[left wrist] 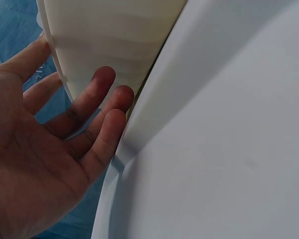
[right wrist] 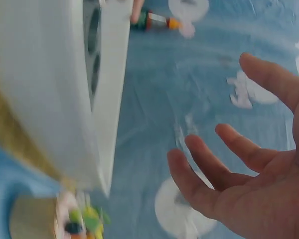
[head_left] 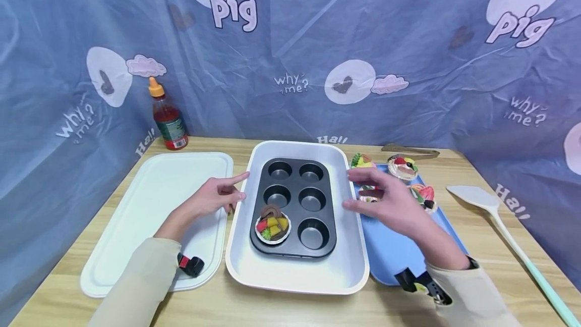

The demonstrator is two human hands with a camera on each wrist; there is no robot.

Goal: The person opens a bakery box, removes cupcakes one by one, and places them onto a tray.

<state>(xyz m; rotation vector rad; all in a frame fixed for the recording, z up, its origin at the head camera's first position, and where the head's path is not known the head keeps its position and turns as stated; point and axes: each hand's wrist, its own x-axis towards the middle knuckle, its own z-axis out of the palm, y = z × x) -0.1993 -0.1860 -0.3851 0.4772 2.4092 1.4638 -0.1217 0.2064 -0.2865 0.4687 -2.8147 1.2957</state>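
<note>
A dark muffin tin (head_left: 293,193) lies inside a white rectangular tray (head_left: 297,275) in the middle of the table. In its near left cup sits a fruit-topped toy cupcake (head_left: 273,226); the other cups hold nothing. At the tray's left side is my left hand (head_left: 210,197), its index finger and thumb extended to the rim. My right hand (head_left: 392,201) hovers by the tray's right rim with fingers spread and partly bent, holding nothing. Under and beyond it, several decorated cupcakes (head_left: 403,168) stand on a blue tray (head_left: 395,251), some partly hidden by the hand.
To the left lies a white cutting board (head_left: 136,221), with a red sauce bottle (head_left: 169,120) behind it. Tongs (head_left: 413,152) rest at the back right. A white spatula with a green handle (head_left: 504,221) lies on the far right. A blue printed cloth (head_left: 290,39) hangs behind the table.
</note>
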